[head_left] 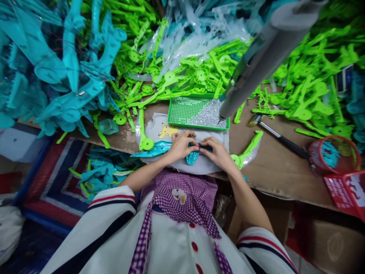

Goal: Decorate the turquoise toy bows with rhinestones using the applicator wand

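Checked apron [182, 198] nearest — hands at the counter [273, 167].
Left hand [180, 145] and right hand [217, 152] both pinch a teal part [192, 157]; green tray [196, 112] at 12 o'clock.

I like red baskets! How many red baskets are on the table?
2. A round red basket stands at the table's right edge with teal pieces inside. A squarer red basket sits just below it, cut off by the picture's edge. Others may be hidden.
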